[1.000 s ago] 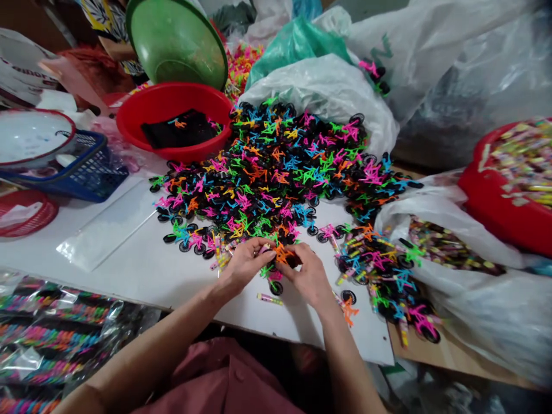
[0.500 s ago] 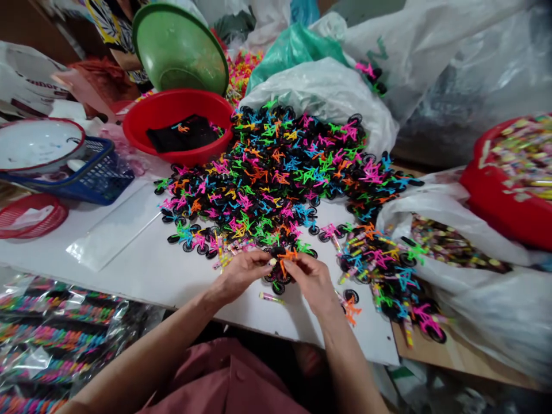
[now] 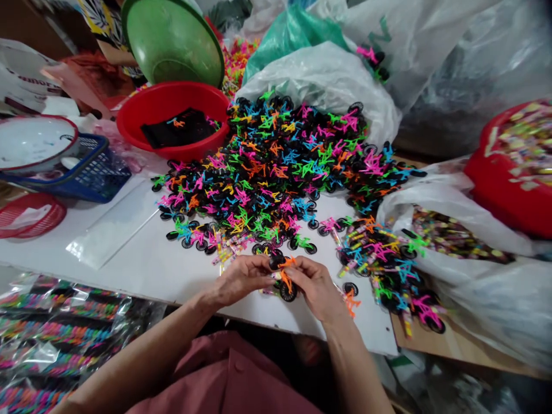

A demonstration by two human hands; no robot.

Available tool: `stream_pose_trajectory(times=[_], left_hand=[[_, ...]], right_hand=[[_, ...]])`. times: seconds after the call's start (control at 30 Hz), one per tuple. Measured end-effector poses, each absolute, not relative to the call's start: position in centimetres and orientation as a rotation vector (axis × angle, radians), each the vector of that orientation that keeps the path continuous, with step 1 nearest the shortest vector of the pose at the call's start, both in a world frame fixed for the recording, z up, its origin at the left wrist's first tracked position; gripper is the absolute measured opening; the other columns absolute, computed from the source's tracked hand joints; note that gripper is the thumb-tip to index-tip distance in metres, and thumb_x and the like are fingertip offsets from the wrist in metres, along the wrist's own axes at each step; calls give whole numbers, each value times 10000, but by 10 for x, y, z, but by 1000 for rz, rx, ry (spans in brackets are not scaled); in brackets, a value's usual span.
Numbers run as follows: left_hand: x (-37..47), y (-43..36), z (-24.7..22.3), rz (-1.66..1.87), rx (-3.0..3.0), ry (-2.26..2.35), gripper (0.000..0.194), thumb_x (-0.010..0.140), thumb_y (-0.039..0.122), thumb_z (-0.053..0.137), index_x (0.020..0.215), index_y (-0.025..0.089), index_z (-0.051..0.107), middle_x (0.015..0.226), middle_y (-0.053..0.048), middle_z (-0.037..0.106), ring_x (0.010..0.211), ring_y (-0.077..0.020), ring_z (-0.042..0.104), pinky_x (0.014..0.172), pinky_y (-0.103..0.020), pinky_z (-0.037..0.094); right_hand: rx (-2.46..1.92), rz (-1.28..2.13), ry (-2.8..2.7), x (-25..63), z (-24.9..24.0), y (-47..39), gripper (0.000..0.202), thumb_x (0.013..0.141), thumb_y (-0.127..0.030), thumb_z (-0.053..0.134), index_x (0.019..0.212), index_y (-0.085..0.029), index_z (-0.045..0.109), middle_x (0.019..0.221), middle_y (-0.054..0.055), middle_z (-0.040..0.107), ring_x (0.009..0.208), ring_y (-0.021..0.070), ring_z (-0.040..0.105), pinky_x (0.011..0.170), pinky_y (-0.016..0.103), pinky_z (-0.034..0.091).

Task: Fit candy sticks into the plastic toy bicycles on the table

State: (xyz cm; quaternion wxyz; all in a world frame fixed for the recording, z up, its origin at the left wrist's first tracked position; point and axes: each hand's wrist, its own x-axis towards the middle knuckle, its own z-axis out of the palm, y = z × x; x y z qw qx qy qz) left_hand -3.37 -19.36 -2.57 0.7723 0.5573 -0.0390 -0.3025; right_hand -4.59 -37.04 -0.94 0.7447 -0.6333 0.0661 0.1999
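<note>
Over the front of the white table [image 3: 181, 276], both of my hands are closed around one toy bicycle [image 3: 285, 278] with an orange frame and black wheels. My right hand [image 3: 318, 286] pinches its orange frame. In my left hand [image 3: 244, 279], thumb and fingers grip a small tube whose pale end [image 3: 276, 276] shows against the bicycle; the rest of it is hidden. Just beyond my hands spreads a large pile of toy bicycles [image 3: 276, 167] in pink, green, blue, orange and yellow. Several small patterned tubes [image 3: 230, 246] lie at its near edge.
Bicycles mixed with tubes [image 3: 375, 253] lie to the right, beside a white bag of tubes [image 3: 457, 238] and a red tub [image 3: 491, 167]. A red basin [image 3: 172, 92], green basin [image 3: 172, 40] and blue basket [image 3: 99, 169] stand left. Behind, a co-worker's arm [image 3: 114, 54] shows.
The orange bicycle has turned between my fingers, so a wheel now hangs down toward me. The tube's pale end sits lower, against the frame. The view has shifted slightly.
</note>
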Motion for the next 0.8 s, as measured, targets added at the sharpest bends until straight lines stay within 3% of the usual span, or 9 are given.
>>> stream_pose_trajectory(times=[0.2, 0.4, 0.53, 0.7, 0.8], left_hand=[[-62, -179, -36, -599, 1273, -132, 241, 697, 263, 707, 869, 115, 628, 818, -30, 556, 749, -130, 505, 676, -238, 392], [-89, -152, -39, -559, 1425, -111, 218, 723, 301, 673, 823, 123, 597, 770, 0, 515, 657, -93, 436, 592, -210, 340], [-100, -153, -48, -421, 1606, -20, 211, 745, 317, 637, 777, 116, 581, 665, 28, 468, 575, -75, 379, 528, -203, 293], [-107, -166, -65, -409, 1508, 58, 229, 742, 323, 631, 812, 110, 583, 698, -9, 576, 665, -126, 506, 609, -231, 380], [-88, -152, -52, -382, 1592, -88, 275, 746, 305, 627, 950, 122, 599, 813, -45, 624, 740, -155, 550, 665, -257, 429]], right_hand=[[-1637, 343, 126, -71, -15, -353, 286, 731, -388, 629, 604, -168, 499, 507, -71, 394, 481, 62, 321, 459, 187, 263], [-1409, 537, 66, -89, -37, -329, 287, 729, -449, 605, 713, -166, 557, 585, -39, 483, 529, 93, 395, 512, 214, 322], [-1766, 303, 96, -96, -37, -311, 270, 760, -417, 576, 634, -190, 502, 548, -41, 461, 518, 107, 397, 501, 225, 312], [-1952, 235, 50, -101, -31, -301, 254, 795, -409, 523, 653, -198, 533, 560, -22, 514, 525, 133, 461, 509, 238, 361], [-2040, 221, 11, -88, -10, -344, 299, 801, -475, 499, 736, -203, 605, 632, 12, 599, 581, 171, 539, 549, 266, 415]])
